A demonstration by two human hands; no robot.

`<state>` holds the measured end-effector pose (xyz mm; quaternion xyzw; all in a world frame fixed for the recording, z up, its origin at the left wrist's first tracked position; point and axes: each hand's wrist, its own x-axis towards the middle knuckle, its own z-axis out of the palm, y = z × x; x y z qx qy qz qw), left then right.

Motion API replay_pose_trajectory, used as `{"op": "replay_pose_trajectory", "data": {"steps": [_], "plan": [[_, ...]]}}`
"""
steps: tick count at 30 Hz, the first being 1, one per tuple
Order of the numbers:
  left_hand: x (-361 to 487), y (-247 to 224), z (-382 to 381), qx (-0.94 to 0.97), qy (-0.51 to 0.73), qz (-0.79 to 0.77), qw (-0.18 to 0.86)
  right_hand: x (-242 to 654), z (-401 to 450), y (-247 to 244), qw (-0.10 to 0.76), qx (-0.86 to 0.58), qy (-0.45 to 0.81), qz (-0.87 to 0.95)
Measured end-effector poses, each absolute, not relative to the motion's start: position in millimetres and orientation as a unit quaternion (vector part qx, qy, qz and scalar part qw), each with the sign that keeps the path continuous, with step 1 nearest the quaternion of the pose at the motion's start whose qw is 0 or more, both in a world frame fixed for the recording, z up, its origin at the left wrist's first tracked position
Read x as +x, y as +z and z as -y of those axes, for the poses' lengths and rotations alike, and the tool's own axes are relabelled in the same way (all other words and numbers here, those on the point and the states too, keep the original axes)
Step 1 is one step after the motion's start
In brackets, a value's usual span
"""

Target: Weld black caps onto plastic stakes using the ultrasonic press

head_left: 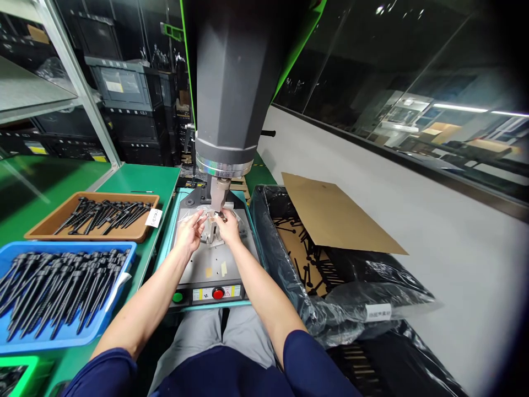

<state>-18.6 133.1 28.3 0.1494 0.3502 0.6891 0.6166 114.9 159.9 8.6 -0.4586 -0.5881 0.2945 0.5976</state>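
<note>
My left hand (190,231) is at the left side of a metal fixture (212,238), its fingers pinched together; what they hold, if anything, is too small to name. Just right of it, my right hand (228,227) has its thumb and fingers closed at the top of the fixture, by a small dark piece that I cannot make out. Right above both hands hangs the metal horn (219,193) of a large grey press machine (231,94). The fixture stands on a grey base plate (198,267).
At left, a brown tray (142,234) and a blue tray (119,309) hold many black rod-like parts. A green button (177,298) and a red button (217,294) sit in front. At right, cardboard (339,212) partly covers a plastic-lined box (273,248) of black parts.
</note>
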Motion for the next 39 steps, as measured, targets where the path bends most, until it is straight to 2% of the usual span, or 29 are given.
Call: {"op": "replay_pose_trajectory", "data": {"steps": [5,11,21,28,34,39], "plan": [[-21.6,27.0,-134.1,0.154,0.691,-0.347,0.615,112.6,-165.1,3.6,0.572,-0.467,0.366,0.566],[-24.3,21.9,-134.7,0.147,0.691,-0.348,0.616,111.6,-164.2,-1.2,0.608,-0.446,0.342,0.562],[-21.2,17.8,-134.5,0.159,0.689,-0.354,0.612,100.3,-165.8,4.3,0.612,-0.501,0.394,0.468],[-21.7,17.9,-133.4,0.164,0.692,-0.361,0.603,115.4,-147.9,-16.4,0.613,-0.449,0.465,0.454],[-22.3,10.1,-135.5,0.170,0.690,-0.374,0.596,133.7,-151.1,-21.6,0.609,-0.439,0.615,0.241],[-22.2,9.1,-130.9,0.182,0.672,-0.391,0.601,147.1,-164.1,-10.5,0.637,-0.452,0.602,0.167]]}}
